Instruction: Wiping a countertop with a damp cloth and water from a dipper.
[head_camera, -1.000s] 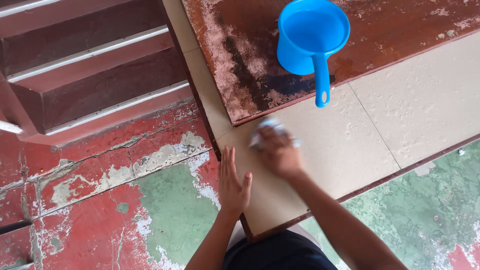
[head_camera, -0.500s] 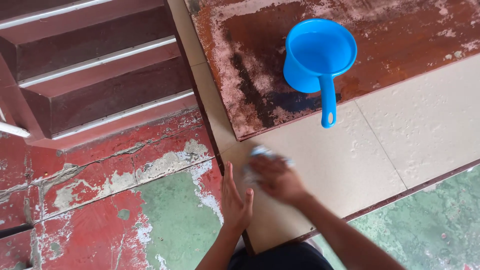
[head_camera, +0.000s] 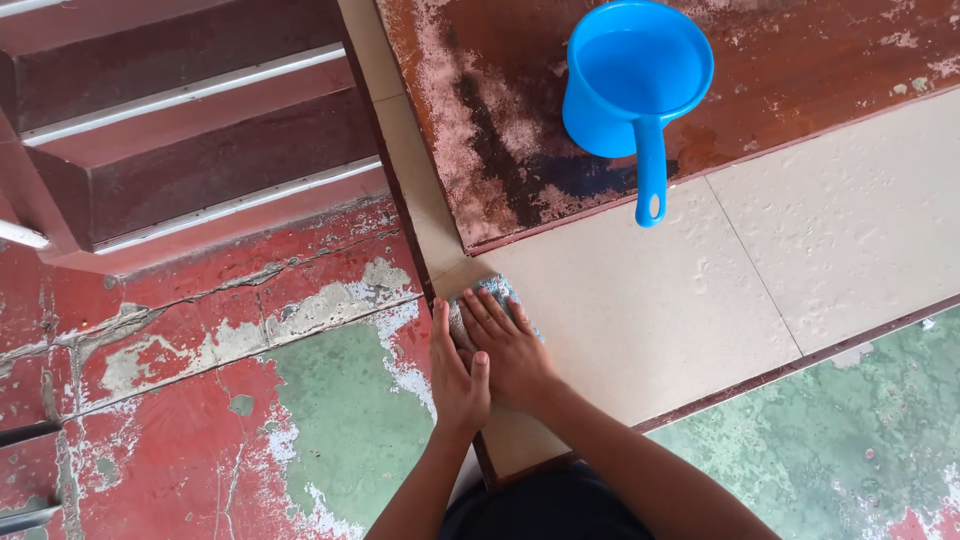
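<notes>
1. Head view: both hands are seen side by side at the near left corner of a pale beige board (head_camera: 640, 310) that lies on the floor.
2. The right hand (head_camera: 510, 350) is laid flat, fingers spread, on a small grey-blue cloth (head_camera: 490, 292); the cloth is pressed against the board rather than clamped, and only its far edge is seen past the fingertips.
3. The left hand (head_camera: 455, 375) is laid flat just beside the right, open with fingers together, at the board's left edge; its thumb is touching the right hand, and nothing is held in it.
4. The cloth is found on the board's corner, near the edge of a worn brown panel (head_camera: 800, 90) that lies on the far part of the board.
5. A blue dipper (head_camera: 635, 85) is stood upright on the brown panel, its handle pointed toward the person and reaching over the panel's near edge; it is well apart from the hands.
6. The floor (head_camera: 250, 400) to the left is painted red and green, the paint cracked and flaked.
7. Dark red steps (head_camera: 190, 130) with pale edge strips are seen at upper left.
</notes>
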